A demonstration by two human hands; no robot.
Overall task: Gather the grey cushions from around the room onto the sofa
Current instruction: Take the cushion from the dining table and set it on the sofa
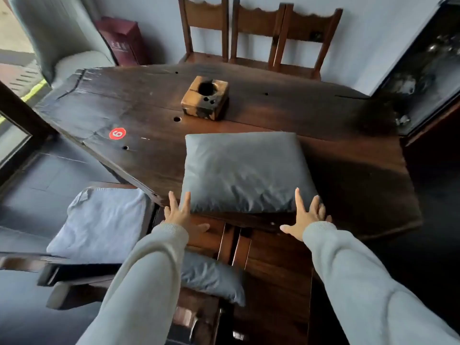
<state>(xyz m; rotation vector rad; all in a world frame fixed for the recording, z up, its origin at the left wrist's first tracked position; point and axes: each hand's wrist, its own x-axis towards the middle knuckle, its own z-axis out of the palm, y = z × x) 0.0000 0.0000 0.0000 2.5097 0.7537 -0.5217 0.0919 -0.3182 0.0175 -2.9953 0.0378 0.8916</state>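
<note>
A grey cushion [246, 170] lies flat on the dark wooden table [139, 113], near its front edge. My left hand [183, 215] is at the cushion's near left corner, fingers spread and touching its edge. My right hand [305, 217] is at the near right corner, fingers spread against the edge. Neither hand grips it. A second grey cushion [211, 277] rests on a chair seat below the table edge, partly hidden by my left sleeve. A paler grey-blue cushion [99, 220] lies on the chair at the left.
A wooden block holder [205, 98] stands mid-table, and a red sticker [117, 133] lies to its left. Three wooden chairs [256, 33] line the far side. A grey armchair [62, 38] stands far left, a dark glass cabinet [428, 63] at right.
</note>
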